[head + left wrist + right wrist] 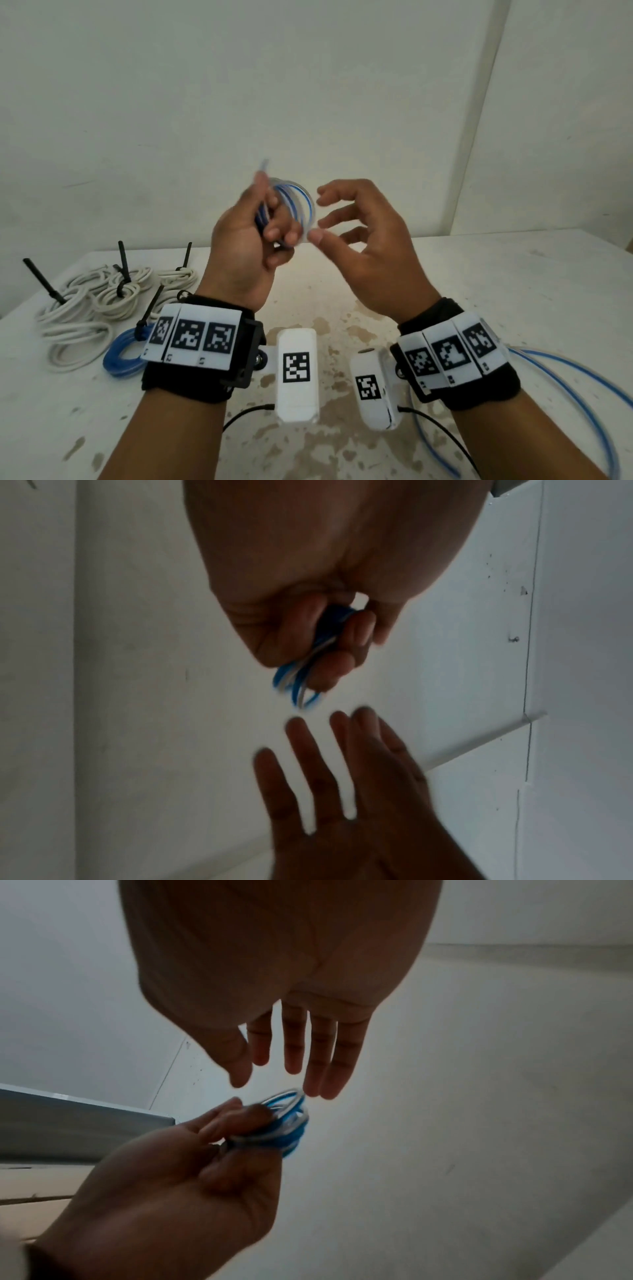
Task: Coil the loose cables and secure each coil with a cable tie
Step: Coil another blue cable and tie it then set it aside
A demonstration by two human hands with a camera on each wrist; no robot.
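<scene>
**Small blue-and-white coil held up in the left hand, right hand spread beside it**

The left hand (246,246) is raised above the stained white table (513,308), its fingers curled round one side of a small coil of thin blue-and-white cable (298,212). The loops stick out past the fingertips toward the right hand (370,246), which sits just beside them with fingers spread and loosely bent, holding nothing. From the head view its thumb tip lies at the coil's lower rim — whether it touches I cannot tell through the blur.

The left wrist view shows what the head view hides: the strands run through the closed fist and poke out below the curled fingers (356,634), with the right hand's straight fingers apart from them. The right wrist view shows the loops fanned out just under two of the right fingertips (325,1080), very near.

Only the head view takes in the table. On its left lie white cable coils bound with black cable ties (102,298) and a tied blue coil (121,356) just beside them; a loose length of blue-and-white cable (582,394) curves across the near right.
</scene>
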